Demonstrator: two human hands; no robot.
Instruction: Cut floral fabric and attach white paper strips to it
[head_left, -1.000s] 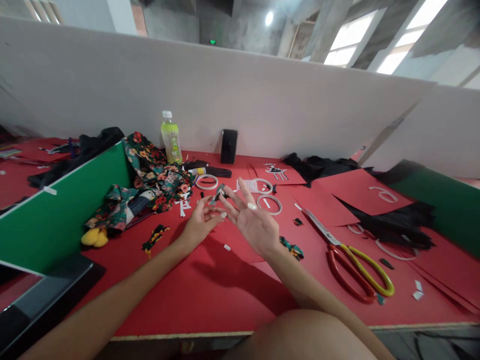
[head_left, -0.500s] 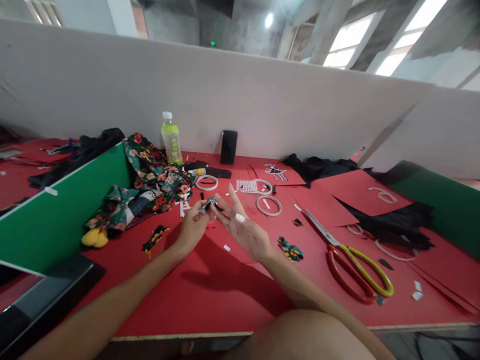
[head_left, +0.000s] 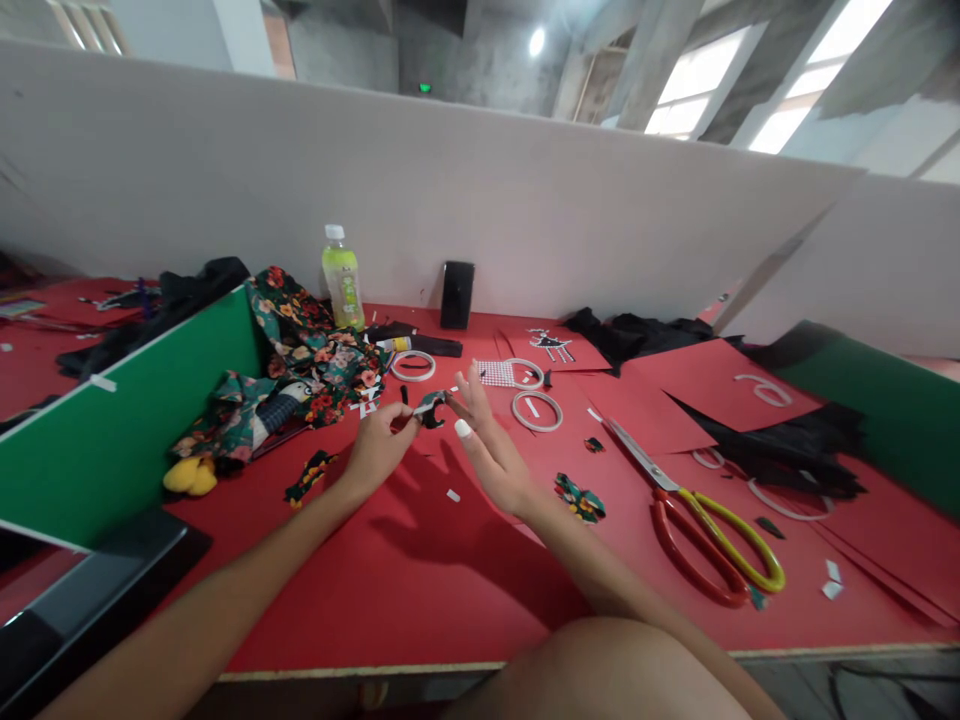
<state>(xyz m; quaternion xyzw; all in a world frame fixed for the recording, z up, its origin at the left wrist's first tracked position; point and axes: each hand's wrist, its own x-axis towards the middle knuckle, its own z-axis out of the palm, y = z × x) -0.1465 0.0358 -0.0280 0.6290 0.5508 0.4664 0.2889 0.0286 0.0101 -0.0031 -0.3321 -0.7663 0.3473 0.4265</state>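
Observation:
My left hand point(head_left: 379, 445) pinches a small cut piece of dark floral fabric point(head_left: 433, 411) between thumb and fingers, just above the table. A pale strip runs along that piece. Right beside it is my right hand point(head_left: 495, 460), its fingers stretched out and its thumb apart. Its fingertips are at the fabric's right edge; I cannot tell whether they touch it. On the red tabletop below lies a small white paper scrap point(head_left: 453, 495). Other floral cutouts rest on either side, one point(head_left: 310, 476) left of my left hand and another point(head_left: 580, 498) right of my right wrist.
Large scissors point(head_left: 679, 500) with red and yellow handles lie at right, near red paper sheets point(head_left: 750, 385). Tape rolls point(head_left: 538, 411), a phone point(head_left: 457, 295) and a bottle point(head_left: 343, 280) stand or lie farther back. Bunched floral cloth point(head_left: 300, 330) sits by a green divider point(head_left: 150, 420).
My right hand has drawn back slightly to the right, its fingers now more upright. The fabric piece has turned in my left hand, showing more of its dark, curved shape.

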